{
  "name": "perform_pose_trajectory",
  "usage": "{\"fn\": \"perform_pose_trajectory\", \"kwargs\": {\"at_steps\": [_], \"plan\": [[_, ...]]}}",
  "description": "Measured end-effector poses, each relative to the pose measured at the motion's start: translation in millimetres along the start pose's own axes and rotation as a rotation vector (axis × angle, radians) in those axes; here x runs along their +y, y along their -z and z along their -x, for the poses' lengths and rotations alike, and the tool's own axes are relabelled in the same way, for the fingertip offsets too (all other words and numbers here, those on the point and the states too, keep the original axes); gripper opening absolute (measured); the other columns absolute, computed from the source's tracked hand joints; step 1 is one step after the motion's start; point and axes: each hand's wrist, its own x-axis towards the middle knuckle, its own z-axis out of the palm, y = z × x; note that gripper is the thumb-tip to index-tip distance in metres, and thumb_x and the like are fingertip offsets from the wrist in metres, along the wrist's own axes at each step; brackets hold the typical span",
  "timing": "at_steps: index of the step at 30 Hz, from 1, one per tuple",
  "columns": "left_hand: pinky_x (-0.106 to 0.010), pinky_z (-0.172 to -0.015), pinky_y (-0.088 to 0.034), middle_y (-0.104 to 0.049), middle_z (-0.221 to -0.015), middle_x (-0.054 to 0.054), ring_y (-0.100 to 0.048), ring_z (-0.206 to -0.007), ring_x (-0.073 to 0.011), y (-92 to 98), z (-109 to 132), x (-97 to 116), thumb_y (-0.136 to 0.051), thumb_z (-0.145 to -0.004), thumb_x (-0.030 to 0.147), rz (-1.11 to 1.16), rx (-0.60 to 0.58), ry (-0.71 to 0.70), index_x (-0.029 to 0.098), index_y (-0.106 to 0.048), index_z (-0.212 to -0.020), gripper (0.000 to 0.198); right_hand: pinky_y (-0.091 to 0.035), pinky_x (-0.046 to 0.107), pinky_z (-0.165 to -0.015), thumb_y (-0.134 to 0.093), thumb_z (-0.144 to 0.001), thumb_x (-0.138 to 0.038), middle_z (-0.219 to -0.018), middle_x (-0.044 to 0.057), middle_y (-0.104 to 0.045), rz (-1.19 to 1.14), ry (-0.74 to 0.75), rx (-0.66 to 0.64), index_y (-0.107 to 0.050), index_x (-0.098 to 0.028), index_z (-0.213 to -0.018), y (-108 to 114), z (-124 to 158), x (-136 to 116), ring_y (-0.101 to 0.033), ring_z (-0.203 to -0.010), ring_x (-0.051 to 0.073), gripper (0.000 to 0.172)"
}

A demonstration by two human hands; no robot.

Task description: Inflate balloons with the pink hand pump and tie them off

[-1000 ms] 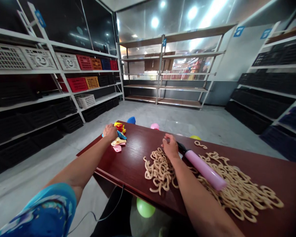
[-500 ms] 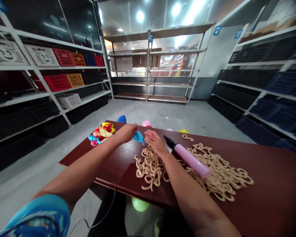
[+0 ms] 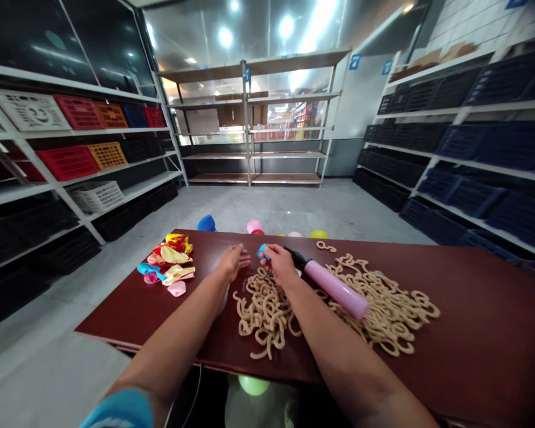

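Observation:
A small blue balloon (image 3: pixel 263 251), limp and uninflated, is pinched in the fingers of my right hand (image 3: pixel 280 264). Just left of it my left hand (image 3: pixel 234 261) is held with fingers stretched out, holding nothing. Close by my right hand lies a pink balloon pump (image 3: pixel 336 288) with a black nozzle, resting partly on a heap of tan curled rings (image 3: pixel 387 303). A smaller pile of the same tan curls (image 3: pixel 265 309) lies below my hands, partly hidden by my right forearm. Several uninflated balloons (image 3: pixel 173 255) in mixed colours lie at the table's left.
The dark red-brown table (image 3: pixel 129 315) ends not far beyond my hands. Inflated balloons, among them a blue one (image 3: pixel 206 223) and a yellow one (image 3: pixel 319 234), show past its far edge. A green balloon (image 3: pixel 254 385) is below the near edge. Shelves with crates (image 3: pixel 66 161) stand around.
The blue balloon has passed from my left hand to my right. My left hand has opened and moved slightly lower. The view has turned a little to the right.

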Motion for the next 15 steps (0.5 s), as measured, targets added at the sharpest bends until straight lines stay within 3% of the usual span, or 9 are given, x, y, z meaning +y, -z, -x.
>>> {"fn": "perform_pose_trajectory", "kwargs": {"at_steps": [3, 7, 9, 11, 13, 15], "plan": [[-0.029, -0.056, -0.050, -0.057, -0.069, -0.010, -0.059, -0.057, -0.0151, -13.8, 9.1, -11.5, -0.044, -0.085, 0.037, 0.113, -0.116, 0.123, 0.011, -0.050, -0.078, 0.027, -0.035, 0.016, -0.034, -0.067, -0.061, -0.033, -0.078, 0.001, -0.065, -0.092, 0.036, 0.079, -0.056, -0.020, -0.089, -0.4, -3.4, -0.3, -0.051, -0.043, 0.007, 0.034], [-0.024, -0.049, -0.045, -0.046, -0.048, -0.003, -0.048, -0.044, -0.0099, -21.5, 18.8, -18.8, -0.034, -0.080, 0.062, 0.196, -0.338, 0.135, 0.015, -0.046, -0.056, 0.054, -0.044, 0.020, -0.039, -0.060, -0.070, -0.037, -0.079, -0.001, -0.065, 0.013, 0.166, -0.149, -0.054, -0.024, -0.108, -4.9, 4.3, 0.9, -0.057, -0.049, 0.010, 0.041], [-0.021, -0.041, -0.036, -0.031, -0.038, 0.003, -0.037, -0.036, -0.0071, -22.2, 21.9, -22.1, -0.031, -0.075, 0.071, 0.251, -0.408, 0.129, 0.018, -0.037, -0.049, 0.059, -0.051, 0.024, -0.051, -0.057, -0.074, -0.034, -0.083, -0.001, -0.066, 0.178, 0.267, -0.204, -0.055, -0.026, -0.110, -6.2, 7.6, 4.1, -0.062, -0.062, 0.013, 0.037], [-0.020, -0.036, -0.028, -0.024, -0.034, 0.004, -0.028, -0.032, -0.0059, -21.8, 23.8, -25.4, -0.034, -0.073, 0.071, 0.245, -0.416, 0.141, 0.018, -0.034, -0.047, 0.059, -0.052, 0.030, -0.072, -0.056, -0.076, -0.028, -0.095, 0.000, -0.066, 0.361, 0.400, -0.187, -0.057, -0.027, -0.108, -5.6, 8.1, 8.6, -0.063, -0.083, 0.015, 0.033], [-0.020, -0.035, -0.024, -0.025, -0.032, 0.005, -0.026, -0.031, -0.0058, -20.6, 24.2, -28.5, -0.042, -0.074, 0.067, 0.196, -0.428, 0.155, 0.018, -0.036, -0.049, 0.055, -0.047, 0.035, -0.088, -0.054, -0.076, -0.022, -0.105, 0.000, -0.064, 0.503, 0.482, -0.169, -0.056, -0.028, -0.110, -3.5, 6.9, 12.9, -0.059, -0.098, 0.016, 0.035], [-0.020, -0.036, -0.025, -0.029, -0.031, 0.004, -0.028, -0.030, -0.0063, -18.7, 22.5, -30.6, -0.048, -0.073, 0.063, 0.167, -0.454, 0.166, 0.018, -0.040, -0.050, 0.051, -0.043, 0.036, -0.093, -0.052, -0.076, -0.018, -0.111, 0.000, -0.062, 0.585, 0.500, -0.177, -0.053, -0.028, -0.116, -1.6, 6.7, 15.4, -0.057, -0.102, 0.016, 0.041]]}}
